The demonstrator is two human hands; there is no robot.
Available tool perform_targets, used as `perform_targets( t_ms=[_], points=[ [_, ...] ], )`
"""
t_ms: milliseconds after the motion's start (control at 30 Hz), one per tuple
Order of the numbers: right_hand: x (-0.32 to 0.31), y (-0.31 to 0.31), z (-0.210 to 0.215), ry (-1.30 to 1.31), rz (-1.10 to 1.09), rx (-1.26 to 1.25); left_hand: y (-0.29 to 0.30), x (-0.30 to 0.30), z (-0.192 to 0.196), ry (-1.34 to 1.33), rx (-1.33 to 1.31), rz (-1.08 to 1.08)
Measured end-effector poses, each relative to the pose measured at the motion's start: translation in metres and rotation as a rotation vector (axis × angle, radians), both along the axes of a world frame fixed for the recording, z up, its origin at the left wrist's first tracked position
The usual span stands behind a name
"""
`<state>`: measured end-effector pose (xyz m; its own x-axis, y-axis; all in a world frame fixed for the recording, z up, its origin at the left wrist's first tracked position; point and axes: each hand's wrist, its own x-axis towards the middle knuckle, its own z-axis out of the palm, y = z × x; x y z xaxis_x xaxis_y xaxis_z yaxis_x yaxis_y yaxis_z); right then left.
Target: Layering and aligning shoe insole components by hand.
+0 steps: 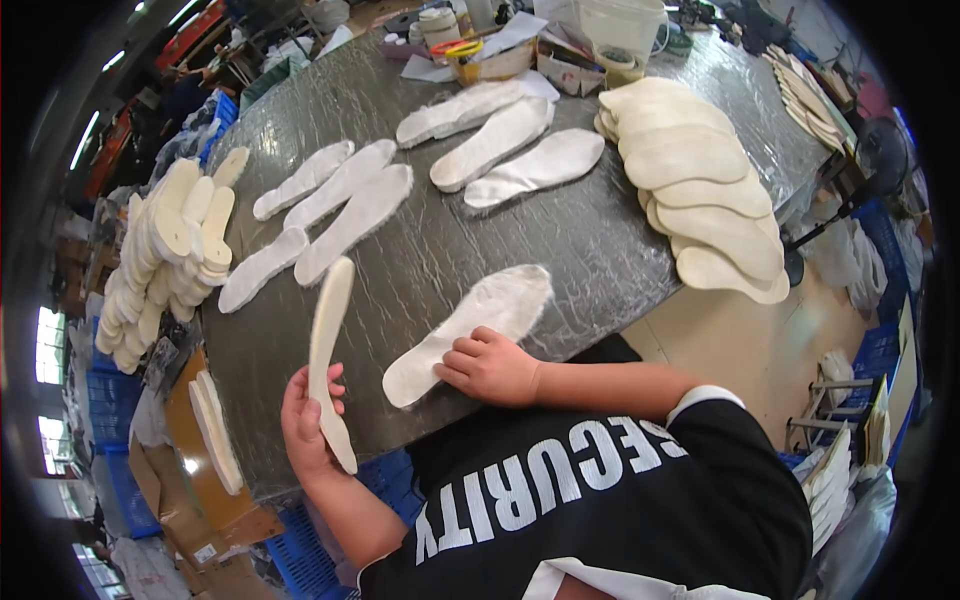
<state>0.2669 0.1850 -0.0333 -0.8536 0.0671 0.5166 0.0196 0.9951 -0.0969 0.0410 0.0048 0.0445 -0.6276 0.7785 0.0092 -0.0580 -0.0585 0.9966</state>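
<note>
My left hand (312,425) grips a cream insole (326,335) around its lower part. It stands nearly upright, edge-on, above the near left of the table. My right hand (488,368) lies on a white fleecy insole (480,315), fingers curled together on its surface near the middle; the fingertips are partly hidden. That insole rests flat near the table's front edge, its furry border showing at the wide end. Farther back lie several white fleecy insoles, including a left cluster (355,225) and a right cluster (495,145).
The dark table (580,260) has a plastic-like covering. Overlapping cream insoles (700,175) are stacked at its right edge. Another insole pile (175,240) stands at the left edge. Tubs, scissors (462,48) and a white bucket (622,35) occupy the back. A fan (880,160) stands far right.
</note>
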Motion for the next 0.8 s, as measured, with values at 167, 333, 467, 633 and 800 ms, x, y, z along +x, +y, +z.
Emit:
perform_targets(
  t_ms=[167, 333, 467, 633, 800],
  points=[
    [0.007, -0.002, 0.014, -0.017, 0.146, -0.009, 0.007, -0.001, 0.010, -0.148, -0.001, -0.181],
    [0.000, -0.010, 0.001, -0.114, 0.101, -0.036, 0.023, -0.002, -0.001, -0.184, 0.108, -0.347],
    [-0.002, -0.015, 0.016, -0.039, 0.059, 0.028, 0.028, -0.002, -0.002, -0.384, 0.215, -0.354],
    [-0.001, -0.017, 0.011, -0.021, 0.059, 0.047, 0.032, -0.002, -0.013, -0.524, 0.252, -0.377],
    [0.002, -0.015, 0.013, -0.057, 0.069, 0.053, 0.032, -0.001, -0.014, -0.517, 0.216, -0.425]
  ],
)
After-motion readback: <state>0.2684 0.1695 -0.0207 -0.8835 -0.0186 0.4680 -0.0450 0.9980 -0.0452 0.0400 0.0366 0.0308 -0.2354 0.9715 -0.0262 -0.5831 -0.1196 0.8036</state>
